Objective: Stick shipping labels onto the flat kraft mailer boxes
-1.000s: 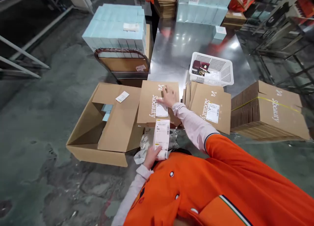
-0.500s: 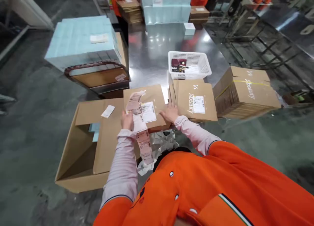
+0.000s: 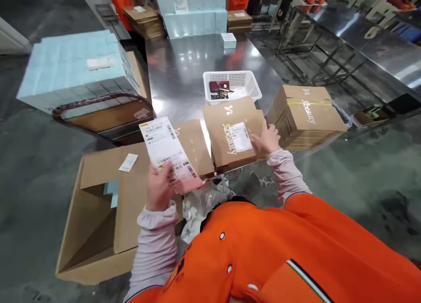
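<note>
My left hand is closed on the lower left edge of a strip of printed shipping labels. The strip is raised over the left stack of flattened cartons and hides part of it, its lower end curling with a pink tint. To the right, my right hand grips the right edge of a brown flattened carton, thumb on top; the undersides of its fingers are hidden. This carton bears white lettering and a white shipping label, and lies slightly skewed on the right stack.
A white basket with small items stands behind the cartons on the metal table. At right is a strapped carton bundle. An open cardboard box and a trolley of light-blue boxes flank the left. Co-workers stand beyond.
My right hand has gone from the left stack's edge to the right-hand carton's far edge. The label strip in my left hand now lies spread face up, closer to me. My view has turned right.
</note>
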Demonstrator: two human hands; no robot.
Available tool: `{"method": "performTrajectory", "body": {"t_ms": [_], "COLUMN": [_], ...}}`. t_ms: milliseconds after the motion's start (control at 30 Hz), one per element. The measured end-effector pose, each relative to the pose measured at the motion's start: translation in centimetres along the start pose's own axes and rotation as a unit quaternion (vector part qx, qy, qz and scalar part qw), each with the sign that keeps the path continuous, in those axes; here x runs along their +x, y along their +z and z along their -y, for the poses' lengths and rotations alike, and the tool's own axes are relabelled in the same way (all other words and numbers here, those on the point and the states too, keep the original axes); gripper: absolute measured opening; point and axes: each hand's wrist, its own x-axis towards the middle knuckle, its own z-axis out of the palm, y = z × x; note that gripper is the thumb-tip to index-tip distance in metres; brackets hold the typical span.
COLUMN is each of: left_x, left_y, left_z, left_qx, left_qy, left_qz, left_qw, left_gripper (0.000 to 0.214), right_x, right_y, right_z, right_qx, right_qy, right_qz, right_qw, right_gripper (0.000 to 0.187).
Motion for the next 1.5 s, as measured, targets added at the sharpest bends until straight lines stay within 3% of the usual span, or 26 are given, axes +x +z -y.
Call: {"method": "performTrajectory", "body": {"t_ms": [33, 100, 133, 167, 233, 300, 367, 567, 667, 767, 833, 900, 967, 1033, 1100, 1200, 1267, 1333, 1367, 1400, 1433, 1500], "left_x": [-1.0, -2.8, -3.5, -4.0, -4.4, -4.2, -4.1, -4.9, -4.5, -3.4, -3.1, -3.8, -5.7, -8.3, -10.7, -11.7, -9.9, -6.5, -4.5, -2.4, -0.3, 3.5], "left_y": [0.3, 0.8, 1.0, 1.1, 1.0, 0.6, 0.0, -0.2, -0.4, -1.5, -2.7, -3.9, -5.1, -6.3, -7.5, -9.2, -10.1, -10.4, -10.3, -10.2, -10.0, -9.4], "left_z": [0.6, 2.1, 2.8, 3.4, 4.4, 4.9, 5.2, 7.3, 8.9, 10.7, 12.2, 13.9, 15.5, 16.6, 16.8, 14.9, 12.6, 10.1, 9.0, 8.1, 7.3, 6.3], "left_qx": [-0.005, 0.001, 0.012, 0.021, 0.017, -0.005, -0.007, 0.076, 0.075, 0.023, -0.026, -0.053, -0.052, -0.039, -0.031, -0.039, -0.058, -0.075, -0.073, -0.06, -0.038, 0.021], "left_qy": [0.005, -0.003, -0.018, -0.036, -0.058, -0.06, -0.058, -0.011, 0.004, -0.069, -0.15, -0.214, -0.259, -0.301, -0.325, -0.309, -0.268, -0.205, -0.168, -0.136, -0.112, -0.084], "left_qz": [0.002, 0.034, 0.062, 0.086, 0.087, 0.022, -0.051, -0.163, -0.229, -0.159, -0.091, -0.066, -0.066, -0.055, -0.041, -0.057, -0.099, -0.143, -0.164, -0.179, -0.187, -0.191], "left_qw": [1.0, 0.999, 0.998, 0.995, 0.994, 0.998, 0.997, 0.984, 0.97, 0.985, 0.984, 0.973, 0.962, 0.951, 0.944, 0.948, 0.957, 0.965, 0.969, 0.973, 0.975, 0.978], "left_gripper": [0.054, 0.054, 0.053, 0.052, 0.051, 0.047, 0.042, 0.042, 0.045, 0.036, 0.048, 0.051, 0.05, 0.048, 0.047, 0.048, 0.048, 0.047, 0.045, 0.043, 0.04, 0.033], "right_x": [-0.8, -3.5, -5.3, -7.1, -10.5, -12.6, -12.9, -10.1, -9.5, -7.6, -5.2, -2.5, -0.5, 0.4, -0.4, -4.6, -8.0, -10.5, -10.9, -10.8, -10.1, -7.7], "right_y": [0.5, 3.0, 4.7, 6.4, 9.3, 10.9, 11.3, 10.6, 12.0, 15.3, 17.9, 20.4, 22.3, 23.6, 24.4, 24.3, 23.1, 21.4, 20.4, 19.5, 18.7, 17.5], "right_z": [1.0, 4.1, 5.8, 7.4, 9.5, 10.4, 10.8, 13.2, 14.1, 14.8, 15.6, 16.5, 17.4, 18.0, 18.0, 16.3, 14.4, 12.7, 12.2, 11.9, 11.9, 12.4], "right_qx": [0.003, 0.104, 0.188, 0.274, 0.374, 0.366, 0.324, 0.238, 0.228, 0.224, 0.19, 0.119, 0.033, -0.048, -0.114, -0.159, -0.141, -0.1, -0.083, -0.076, -0.083, -0.141], "right_qy": [-0.009, -0.076, -0.116, -0.138, -0.139, -0.14, -0.159, -0.237, -0.244, -0.239, -0.227, -0.202, -0.179, -0.187, -0.264, -0.428, -0.523, -0.606, -0.625, -0.616, -0.575, -0.394], "right_qz": [0.032, 0.179, 0.274, 0.331, 0.365, 0.388, 0.416, 0.36, 0.341, 0.297, 0.242, 0.191, 0.16, 0.144, 0.162, 0.231, 0.282, 0.336, 0.352, 0.352, 0.331, 0.243], "right_qw": [0.999, 0.975, 0.936, 0.893, 0.841, 0.834, 0.834, 0.871, 0.879, 0.897, 0.924, 0.953, 0.97, 0.971, 0.944, 0.859, 0.792, 0.714, 0.692, 0.7, 0.743, 0.875], "right_gripper": [0.072, 0.069, 0.066, 0.064, 0.057, 0.052, 0.05, 0.03, 0.026, 0.019, 0.016, 0.018, 0.031, 0.06, 0.079, 0.078, 0.079, 0.078, 0.075, 0.07, 0.065, 0.063]}}
